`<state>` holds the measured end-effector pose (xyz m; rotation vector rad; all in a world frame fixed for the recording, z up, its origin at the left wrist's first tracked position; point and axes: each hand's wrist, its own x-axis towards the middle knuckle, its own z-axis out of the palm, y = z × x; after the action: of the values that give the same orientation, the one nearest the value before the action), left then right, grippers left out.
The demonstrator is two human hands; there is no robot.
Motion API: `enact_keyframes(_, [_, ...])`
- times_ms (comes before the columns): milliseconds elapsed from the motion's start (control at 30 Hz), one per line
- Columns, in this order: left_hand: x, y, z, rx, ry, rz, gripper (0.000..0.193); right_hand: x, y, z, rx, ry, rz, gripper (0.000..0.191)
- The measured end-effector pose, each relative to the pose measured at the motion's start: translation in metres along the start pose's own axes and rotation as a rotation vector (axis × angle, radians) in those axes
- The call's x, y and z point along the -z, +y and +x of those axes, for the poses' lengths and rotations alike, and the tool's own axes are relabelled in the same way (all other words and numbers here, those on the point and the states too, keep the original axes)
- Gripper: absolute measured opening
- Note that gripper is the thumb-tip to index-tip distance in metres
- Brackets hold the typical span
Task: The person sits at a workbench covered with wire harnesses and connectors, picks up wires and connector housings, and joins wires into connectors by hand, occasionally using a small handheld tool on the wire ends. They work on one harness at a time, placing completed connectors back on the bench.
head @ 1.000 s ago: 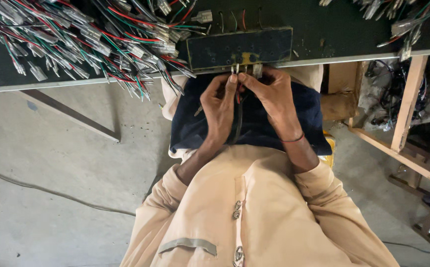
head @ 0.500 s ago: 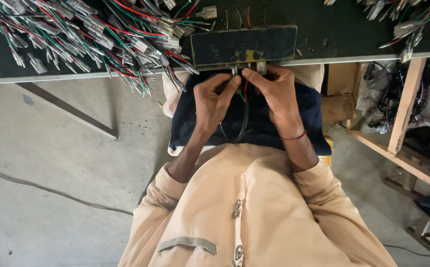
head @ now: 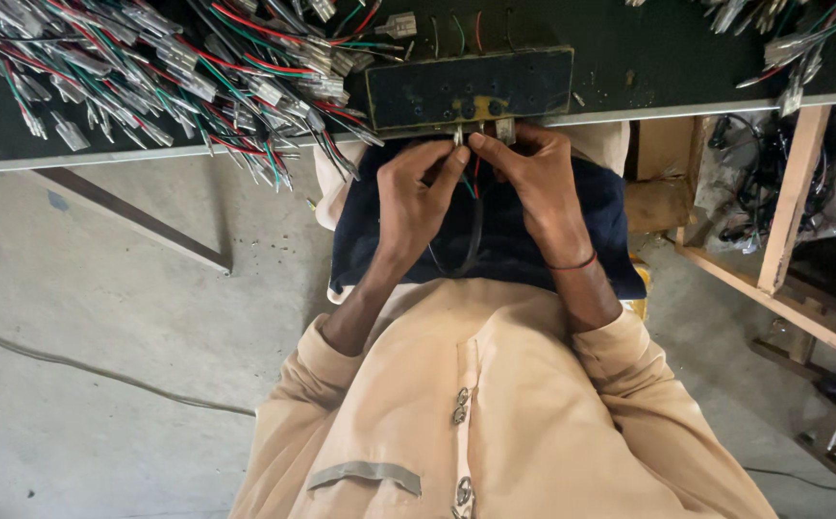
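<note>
Between both sets of fingertips, thin wires [head: 469, 183] sit pinched by the left hand [head: 418, 197] and right hand [head: 533, 183], just below the dark fixture block [head: 471, 88]; steady, aligned feeding seems wise

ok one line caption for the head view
Both hands, left hand and right hand, pinch thin wires at a dark fixture block.
</note>
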<state>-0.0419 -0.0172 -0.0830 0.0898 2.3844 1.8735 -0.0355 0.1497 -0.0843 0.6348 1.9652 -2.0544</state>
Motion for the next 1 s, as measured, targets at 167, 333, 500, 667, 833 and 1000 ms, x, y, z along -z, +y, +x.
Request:
enact_keyframes(167, [-0.002, 0.004, 0.002, 0.134, 0.011, -0.022, 0.016, 0.000, -0.003, -0.003, 0.000, 0.005, -0.003, 0.016])
enact_keyframes(333, [-0.004, 0.005, -0.001, 0.106, -0.001, 0.019, 0.014, 0.000, -0.003, -0.003, 0.010, -0.010, 0.015, 0.015])
enact_keyframes(500, [-0.008, -0.003, -0.001, 0.041, 0.075, -0.014, 0.013, 0.000, -0.001, -0.002, 0.029, -0.005, -0.042, 0.013])
enact_keyframes(667, [-0.029, -0.008, -0.005, -0.074, 0.271, 0.108, 0.011, 0.004, 0.002, -0.002, 0.016, -0.052, 0.005, 0.015])
enact_keyframes(833, [-0.021, -0.009, -0.008, 0.070, 0.339, -0.044, 0.016, 0.008, -0.001, -0.001, -0.006, -0.154, -0.071, 0.016])
enact_keyframes(1000, [0.001, -0.010, -0.007, 0.159, 0.140, 0.070, 0.020, 0.004, -0.001, 0.001, 0.027, -0.165, 0.132, 0.016])
